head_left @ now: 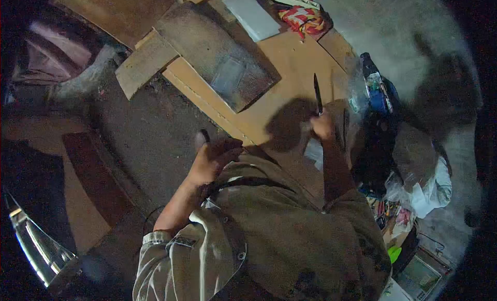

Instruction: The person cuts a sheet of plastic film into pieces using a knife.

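My right hand (323, 126) is closed around a dark, pointed knife-like tool (317, 91), its tip towards the top of the view, over the tan board (295, 62). Nearer the middle, my left hand (209, 160) is bent in front of my body with its fingers curled. A small dark object (205, 135) shows at its thumb; what it is cannot be made out. Beyond my hands a worn brown panel (212, 47) with a grey patch lies on the tan board.
A white sheet (252, 16) and a red and yellow cloth (305, 21) lie at the far side. On the right are a blue and black item (378, 88), white plastic bags (432, 192) and a green thing (394, 254). A dark surface (145, 130) spans the left.
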Available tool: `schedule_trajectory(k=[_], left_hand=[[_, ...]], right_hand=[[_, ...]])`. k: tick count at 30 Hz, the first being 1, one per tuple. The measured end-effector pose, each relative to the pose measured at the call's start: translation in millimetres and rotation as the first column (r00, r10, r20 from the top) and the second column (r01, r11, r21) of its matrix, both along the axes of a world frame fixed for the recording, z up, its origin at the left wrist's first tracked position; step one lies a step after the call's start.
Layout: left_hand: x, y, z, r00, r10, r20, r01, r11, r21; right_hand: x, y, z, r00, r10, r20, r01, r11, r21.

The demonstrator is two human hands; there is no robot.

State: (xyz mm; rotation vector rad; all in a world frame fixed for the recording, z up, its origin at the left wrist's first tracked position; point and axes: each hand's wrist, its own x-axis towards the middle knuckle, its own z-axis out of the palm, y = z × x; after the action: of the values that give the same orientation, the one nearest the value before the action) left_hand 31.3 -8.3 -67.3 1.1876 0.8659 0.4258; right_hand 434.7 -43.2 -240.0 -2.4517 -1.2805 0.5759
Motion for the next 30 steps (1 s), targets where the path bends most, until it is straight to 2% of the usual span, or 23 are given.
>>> schedule_trajectory(k=[4, 6, 7, 9, 10, 12, 13, 14, 15, 16, 17, 18, 21, 22, 24, 25, 26, 27, 28, 29, 30], left_hand=[[1.3, 2.6, 13.2, 0.988, -0.080, -0.128, 0.096, 0.988, 0.123], [1.5, -0.8, 7.5, 1.000, 0.024, -0.014, -0.026, 0.993, -0.111], [-0.3, -0.5, 3.6, 0.999, 0.031, -0.014, -0.033, 0.993, -0.111], [-4.5, 0.7, -1.6, 0.996, -0.071, -0.053, 0.080, 0.981, 0.177], [-4.6, -0.6, -1.6, 0.996, -0.068, -0.053, 0.077, 0.981, 0.176], [-2.9, -3.5, -0.3, 0.996, 0.062, 0.068, -0.059, 0.997, -0.048], [-3.4, -2.3, -1.8, 0.996, 0.061, 0.070, -0.058, 0.997, -0.048], [-4.6, -0.3, -4.8, 1.000, 0.012, 0.000, -0.012, 1.000, 0.012], [-5.0, 0.9, -6.5, 0.997, -0.032, -0.072, 0.037, 0.997, 0.069], [-4.3, 1.1, -2.7, 0.997, -0.031, -0.069, 0.036, 0.997, 0.071], [-3.3, 1.1, 4.6, 0.996, -0.021, -0.090, 0.027, 0.998, 0.059], [-2.2, 1.0, 8.6, 0.994, -0.011, -0.113, 0.016, 0.999, 0.046], [-2.0, 0.4, 8.0, 0.994, 0.004, -0.113, -0.003, 1.000, 0.006], [-4.1, -0.3, 4.5, 0.994, 0.010, -0.113, -0.009, 1.000, 0.005], [-7.9, -1.9, -5.5, 0.998, 0.035, -0.043, -0.033, 0.998, 0.050], [-8.0, -1.9, -6.2, 0.998, 0.034, -0.044, -0.032, 0.998, 0.049], [-7.6, -2.0, -6.7, 0.999, 0.030, -0.040, -0.029, 0.999, 0.031], [-6.9, -2.1, -7.3, 0.999, 0.026, -0.036, -0.026, 1.000, 0.012], [-7.4, -3.1, -9.8, 0.999, 0.024, -0.034, -0.023, 1.000, 0.013], [-8.9, -4.7, -13.7, 0.997, 0.039, 0.065, -0.039, 0.999, -0.005], [-8.0, -3.9, -9.3, 0.985, 0.056, 0.164, -0.053, 0.998, -0.024]], right_hand=[[2.4, -0.1, -2.1, 1.000, -0.003, 0.018, 0.002, 1.000, 0.008], [3.6, 1.5, -4.1, 0.999, -0.011, 0.041, 0.010, 1.000, 0.011], [4.1, 0.8, -4.6, 0.999, -0.014, 0.046, 0.013, 1.000, 0.018], [4.6, 1.1, -3.5, 0.998, -0.031, 0.062, 0.029, 0.999, 0.024], [4.3, 1.3, -2.6, 0.997, -0.036, 0.074, 0.034, 0.999, 0.027], [1.7, 1.7, -0.3, 0.994, -0.045, 0.102, 0.040, 0.998, 0.046], [-0.7, 2.0, 1.0, 0.993, -0.025, 0.116, 0.016, 0.997, 0.075], [2.0, 0.8, -2.4, 0.992, 0.036, 0.124, -0.055, 0.987, 0.153], [11.7, 0.7, -30.7, 0.991, 0.035, 0.127, -0.055, 0.987, 0.154], [27.4, 2.3, -78.7, 0.983, -0.080, 0.165, 0.064, 0.993, 0.103], [36.2, 4.4, -102.8, 0.959, -0.192, 0.209, 0.183, 0.981, 0.058], [35.8, 5.3, -96.3, 0.959, -0.190, 0.211, 0.181, 0.982, 0.060], [36.0, 3.5, -78.1, 0.986, -0.112, 0.121, 0.096, 0.987, 0.126], [43.4, -1.8, -74.2, 0.974, -0.007, -0.228, 0.079, 0.948, 0.308], [42.5, -6.2, -68.0, 0.837, 0.157, -0.525, 0.129, 0.874, 0.468], [23.1, -0.5, -37.6, 0.961, 0.074, -0.267, 0.029, 0.931, 0.363], [11.0, 2.5, -17.9, 0.999, 0.027, 0.026, -0.032, 0.974, 0.226], [12.9, 1.4, -22.8, 0.999, 0.024, 0.026, -0.029, 0.974, 0.225], [14.4, 2.5, -28.2, 0.988, 0.025, 0.152, -0.059, 0.974, 0.220], [16.9, 3.8, -32.9, 0.961, 0.027, 0.275, -0.088, 0.974, 0.211], [16.9, 6.1, -30.4, 0.961, 0.026, 0.276, -0.087, 0.973, 0.213]])
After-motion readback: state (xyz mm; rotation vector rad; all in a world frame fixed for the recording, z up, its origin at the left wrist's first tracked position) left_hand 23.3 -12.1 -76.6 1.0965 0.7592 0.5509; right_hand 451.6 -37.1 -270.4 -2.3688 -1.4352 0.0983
